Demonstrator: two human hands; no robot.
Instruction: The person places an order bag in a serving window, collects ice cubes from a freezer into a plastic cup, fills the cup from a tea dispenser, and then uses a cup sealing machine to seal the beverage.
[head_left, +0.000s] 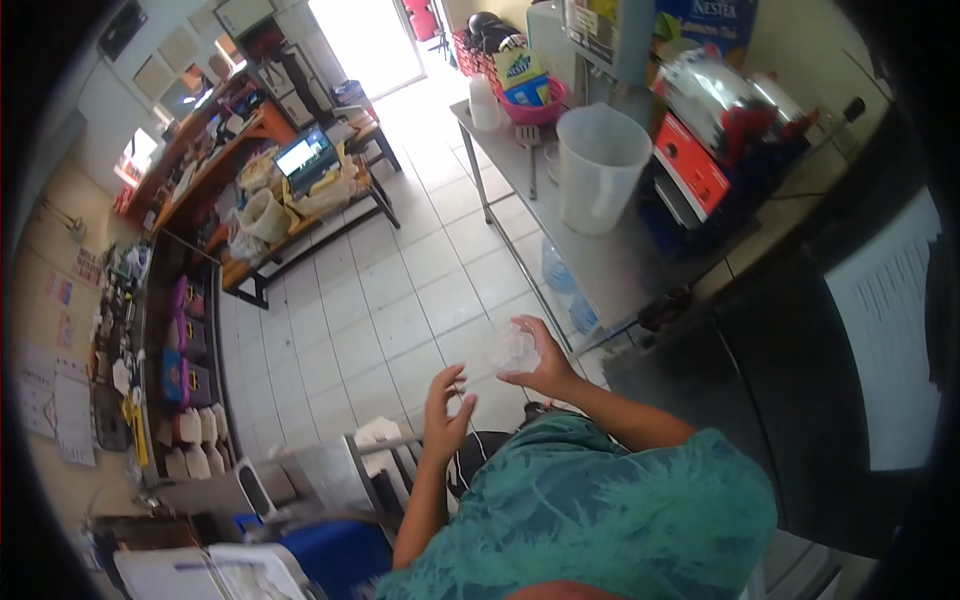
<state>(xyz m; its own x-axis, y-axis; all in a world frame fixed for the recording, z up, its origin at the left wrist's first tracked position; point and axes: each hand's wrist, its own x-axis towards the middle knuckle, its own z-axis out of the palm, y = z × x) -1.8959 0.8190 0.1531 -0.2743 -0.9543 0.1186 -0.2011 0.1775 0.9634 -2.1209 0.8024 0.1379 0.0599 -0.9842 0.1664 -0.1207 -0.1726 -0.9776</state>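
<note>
My right hand (551, 366) is wrapped around a clear cup (516, 346) and holds it over the tiled floor. Pale, ice-like pieces show inside the cup, though the picture is blurred there. A short way to the left, my left hand (448, 416) is raised with the fingers curved and apart; nothing is in it. To the right of the cup, a steel table (604, 274) bears a large translucent measuring jug (602, 169) and a slotted metal spatula (530, 157).
A cup sealing machine (690, 165) with a red front stands behind the jug. Near it are a pink basket (532, 109) and stacked cups (484, 101). A blue cooler (337, 555) is close at lower left. Farther off, a low wooden bench (300, 232) carries a laptop (306, 154).
</note>
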